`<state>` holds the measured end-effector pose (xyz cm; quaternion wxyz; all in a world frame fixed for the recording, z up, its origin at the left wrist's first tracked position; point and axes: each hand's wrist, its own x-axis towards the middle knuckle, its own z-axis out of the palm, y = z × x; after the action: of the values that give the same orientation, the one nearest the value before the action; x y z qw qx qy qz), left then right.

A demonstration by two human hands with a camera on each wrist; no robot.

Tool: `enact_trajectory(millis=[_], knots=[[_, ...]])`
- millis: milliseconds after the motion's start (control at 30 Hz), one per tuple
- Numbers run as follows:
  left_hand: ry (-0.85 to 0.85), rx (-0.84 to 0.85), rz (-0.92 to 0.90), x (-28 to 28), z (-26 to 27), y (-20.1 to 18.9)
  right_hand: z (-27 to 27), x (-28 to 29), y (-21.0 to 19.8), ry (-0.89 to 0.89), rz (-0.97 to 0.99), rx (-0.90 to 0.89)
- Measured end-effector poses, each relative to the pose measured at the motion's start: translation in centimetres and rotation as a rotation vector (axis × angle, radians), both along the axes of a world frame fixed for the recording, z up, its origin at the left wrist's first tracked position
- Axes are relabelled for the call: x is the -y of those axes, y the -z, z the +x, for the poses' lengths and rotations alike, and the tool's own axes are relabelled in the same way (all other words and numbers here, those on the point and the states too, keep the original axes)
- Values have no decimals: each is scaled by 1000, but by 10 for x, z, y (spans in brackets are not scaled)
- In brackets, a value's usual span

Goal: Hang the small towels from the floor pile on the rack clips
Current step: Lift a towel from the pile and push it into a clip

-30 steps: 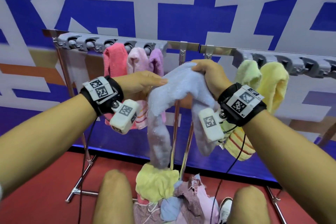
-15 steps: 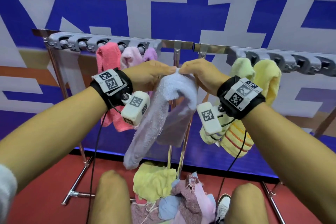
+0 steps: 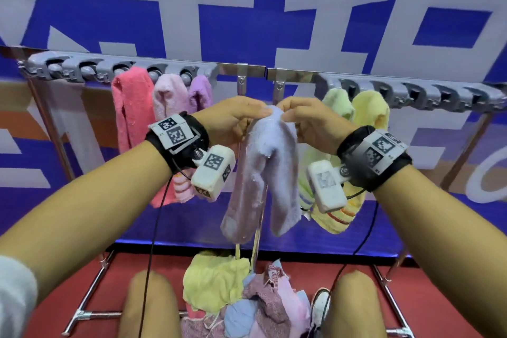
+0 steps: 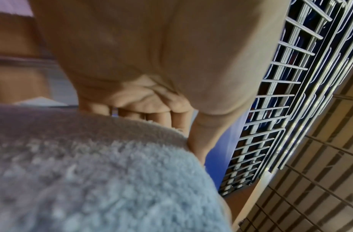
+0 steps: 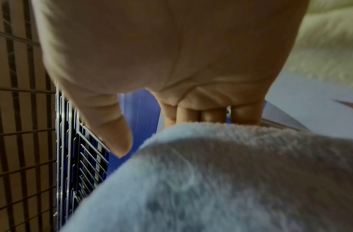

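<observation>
- The left hand pinches the folded top of a pale blue towel between thumb and fingers, just below the middle of the rack
- The right hand pinches the same fold from the other side, its fingertips almost meeting those of the left hand
- The towel hangs doubled from that fold, both ends dangling free below the hands and in front of the rack's thin centre posts
- It is not yet in any clip; it sits under the bare metal stretch between the rack's two grey clip rows
- On the left row hang a pink towel, a pale pink towel and a purple towel, side by side
- On the right row hang a light green towel and a yellow towel, partly behind the right wrist
- The floor pile lies at the foot of the rack, between the person's knees, with a yellow cloth on top
- In the wrist views the blue towel fills the foreground, with fingers curled behind its top edge
</observation>
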<state>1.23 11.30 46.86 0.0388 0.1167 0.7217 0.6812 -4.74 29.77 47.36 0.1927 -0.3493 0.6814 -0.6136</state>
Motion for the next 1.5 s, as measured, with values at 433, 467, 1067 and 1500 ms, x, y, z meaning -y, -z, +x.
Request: enact_trajectory(millis=[433, 467, 1067, 1500], knots=[[111, -35, 38, -143, -49, -27, -16, -123, -26, 200, -244, 109], [125, -29, 31, -155, -54, -29, -17, -133, -27, 239, -292, 120], [69, -298, -601, -270, -142, -45, -88, -258, -18, 569, -173, 11], [-233, -281, -869, -247, -210, -58, -157, -232, -31, 600, -112, -135]])
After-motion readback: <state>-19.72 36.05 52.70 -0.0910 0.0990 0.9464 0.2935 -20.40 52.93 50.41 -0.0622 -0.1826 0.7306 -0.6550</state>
